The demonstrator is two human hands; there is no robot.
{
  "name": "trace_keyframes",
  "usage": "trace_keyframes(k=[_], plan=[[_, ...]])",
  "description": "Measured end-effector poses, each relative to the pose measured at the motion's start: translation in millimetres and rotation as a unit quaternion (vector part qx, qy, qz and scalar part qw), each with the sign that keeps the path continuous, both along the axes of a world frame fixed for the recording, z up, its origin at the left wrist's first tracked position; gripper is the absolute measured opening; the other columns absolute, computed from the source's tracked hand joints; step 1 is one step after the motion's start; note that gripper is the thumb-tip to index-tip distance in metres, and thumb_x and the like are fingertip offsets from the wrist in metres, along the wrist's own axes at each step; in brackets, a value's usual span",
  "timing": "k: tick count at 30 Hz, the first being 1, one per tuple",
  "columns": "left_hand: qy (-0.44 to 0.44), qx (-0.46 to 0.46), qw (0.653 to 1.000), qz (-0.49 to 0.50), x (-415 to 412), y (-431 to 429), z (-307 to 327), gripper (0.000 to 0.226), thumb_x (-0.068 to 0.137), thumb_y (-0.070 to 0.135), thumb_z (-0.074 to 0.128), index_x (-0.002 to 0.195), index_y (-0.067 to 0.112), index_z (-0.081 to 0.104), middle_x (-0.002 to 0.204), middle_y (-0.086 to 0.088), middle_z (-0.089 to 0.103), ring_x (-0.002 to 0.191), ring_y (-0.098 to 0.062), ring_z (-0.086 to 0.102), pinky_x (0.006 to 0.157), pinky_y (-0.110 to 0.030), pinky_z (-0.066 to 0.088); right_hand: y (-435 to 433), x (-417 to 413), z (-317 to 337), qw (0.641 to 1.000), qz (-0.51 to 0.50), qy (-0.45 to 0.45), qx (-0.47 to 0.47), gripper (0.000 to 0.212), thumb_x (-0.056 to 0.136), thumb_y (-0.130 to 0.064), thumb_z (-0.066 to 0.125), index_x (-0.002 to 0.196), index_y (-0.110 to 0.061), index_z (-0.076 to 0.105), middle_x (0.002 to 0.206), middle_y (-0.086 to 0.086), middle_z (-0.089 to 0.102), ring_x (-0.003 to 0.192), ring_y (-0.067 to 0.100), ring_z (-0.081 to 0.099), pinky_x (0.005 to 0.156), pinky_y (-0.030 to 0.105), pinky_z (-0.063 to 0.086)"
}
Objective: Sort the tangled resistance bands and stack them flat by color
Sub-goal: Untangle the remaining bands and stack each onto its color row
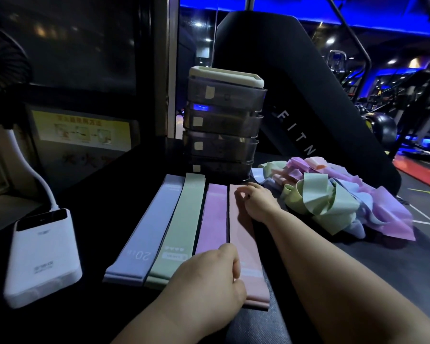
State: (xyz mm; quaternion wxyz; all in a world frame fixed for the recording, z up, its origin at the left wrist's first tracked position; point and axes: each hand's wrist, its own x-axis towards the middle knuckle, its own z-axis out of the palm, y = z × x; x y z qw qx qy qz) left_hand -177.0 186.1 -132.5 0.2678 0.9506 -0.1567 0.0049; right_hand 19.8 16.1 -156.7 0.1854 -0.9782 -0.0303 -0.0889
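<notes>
On black tabletop [97, 227], blue-lit gym [405, 95] behind: L hand [209, 276], R hand [257, 203], each grip around peach band [241, 234].

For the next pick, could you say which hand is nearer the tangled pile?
Right. The right hand touches the peach band beside the tangled pile; the left hand is at the band's near end.

matt rubbery bands [214, 219], glossy plastic power bank [42, 256]

A white power bank [44, 256] lies at lower left on the dark bench [97, 219], a white cable [36, 173] curving up from it. A smoky drawer tower [224, 125] stands at centre, a yellow notice [85, 132] left of it, a black lettered pad [308, 83] behind.
</notes>
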Motion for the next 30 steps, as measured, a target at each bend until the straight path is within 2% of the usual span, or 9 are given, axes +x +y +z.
trace_keyframes(k=[6, 8, 11, 14, 16, 21, 24, 26, 30], plan=[[-0.005, 0.016, 1.000, 0.025, -0.5, -2.1, -1.8, 0.014, 0.088, 0.034, 0.050, 0.084, 0.026, 0.039, 0.090, 0.008, 0.057, 0.083, -0.015, 0.048, 0.066, -0.028, 0.033, 1.1, -0.6, -3.4, 0.999, 0.000, -0.022, 0.038, 0.039, 0.088, -0.013, 0.048, 0.112, -0.035, 0.070, 0.135, -0.006, 0.054, 0.125, 0.023, 0.049, 0.104, 0.040, 0.041], [-0.004, 0.020, 1.000, 0.022, -0.2, -2.5, -2.1, 0.014, 0.087, 0.034, 0.051, 0.085, 0.026, 0.040, 0.092, 0.008, 0.058, 0.085, -0.015, 0.050, 0.066, -0.028, 0.033, -0.1, -1.4, -4.3, 0.996, -0.007, -0.047, 0.073, 0.031, 0.092, -0.016, 0.053, 0.115, -0.028, 0.070, 0.129, -0.003, 0.058, 0.120, 0.019, 0.053, 0.101, 0.032, 0.042], [0.000, 0.019, 1.000, 0.021, -0.2, -2.5, -2.3, 0.013, 0.087, 0.033, 0.052, 0.087, 0.027, 0.041, 0.094, 0.008, 0.059, 0.088, -0.015, 0.053, 0.067, -0.028, 0.035, -0.9, -4.6, -3.4, 0.991, -0.008, -0.071, 0.112, 0.025, 0.093, -0.020, 0.061, 0.116, -0.018, 0.070, 0.121, 0.000, 0.058, 0.101, 0.012, 0.058, 0.087, 0.018, 0.038], [0.000, 0.016, 1.000, 0.017, -0.4, -2.1, -1.9, 0.012, 0.088, 0.033, 0.052, 0.089, 0.027, 0.042, 0.096, 0.007, 0.060, 0.091, -0.016, 0.054, 0.070, -0.028, 0.038, -0.8, -8.3, -2.8, 0.987, -0.004, -0.098, 0.125, 0.023, 0.091, -0.011, 0.062, 0.112, -0.015, 0.071, 0.117, -0.001, 0.058, 0.091, 0.008, 0.054, 0.075, 0.009, 0.030], [-0.009, 0.006, 1.000, 0.015, -0.1, -1.7, -2.0, 0.011, 0.088, 0.033, 0.052, 0.089, 0.027, 0.043, 0.093, 0.007, 0.059, 0.089, -0.015, 0.053, 0.069, -0.028, 0.038, -1.5, -12.0, -2.9, 0.985, -0.002, -0.114, 0.128, 0.026, 0.091, -0.004, 0.057, 0.111, -0.014, 0.071, 0.118, 0.001, 0.060, 0.090, 0.007, 0.051, 0.073, 0.007, 0.028], [-0.022, -0.028, 0.999, 0.013, 0.4, -3.2, 1.0, 0.014, 0.087, 0.033, 0.055, 0.090, 0.029, 0.042, 0.085, 0.007, 0.059, 0.084, -0.014, 0.055, 0.071, -0.030, 0.043, -3.8, -27.0, 7.7, 0.972, 0.001, -0.184, 0.147, 0.029, 0.091, -0.003, 0.053, 0.106, -0.017, 0.074, 0.113, 0.002, 0.065, 0.106, 0.018, 0.058, 0.084, 0.012, 0.032], [-0.050, -0.050, 0.997, 0.029, 2.9, -9.7, 2.7, 0.017, 0.088, 0.037, 0.058, 0.093, 0.029, 0.045, 0.082, 0.007, 0.059, 0.086, -0.016, 0.059, 0.067, -0.029, 0.040, -11.4, -42.2, 23.3, 0.967, 0.019, -0.220, 0.130, 0.025, 0.088, -0.004, 0.059, 0.103, -0.015, 0.075, 0.108, 0.004, 0.065, 0.097, 0.018, 0.059, 0.083, 0.016, 0.035], [-0.061, -0.056, 0.996, 0.042, 4.5, -16.8, 2.1, 0.018, 0.089, 0.040, 0.059, 0.095, 0.028, 0.046, 0.083, 0.008, 0.058, 0.088, -0.018, 0.059, 0.068, -0.029, 0.040, -23.1, -55.4, 28.8, 0.963, 0.021, -0.234, 0.136, 0.024, 0.087, -0.003, 0.060, 0.102, -0.014, 0.075, 0.108, 0.006, 0.065, 0.096, 0.023, 0.060, 0.085, 0.022, 0.040], [-0.027, -0.065, 0.997, 0.041, 8.9, -38.9, -1.0, 0.017, 0.090, 0.041, 0.058, 0.096, 0.027, 0.049, 0.092, 0.005, 0.063, 0.089, -0.019, 0.064, 0.077, -0.032, 0.050, -64.6, -83.2, 27.8, 0.964, -0.008, -0.240, 0.114, 0.021, 0.086, -0.008, 0.065, 0.103, -0.016, 0.074, 0.113, 0.005, 0.065, 0.102, 0.026, 0.060, 0.081, 0.021, 0.038]])
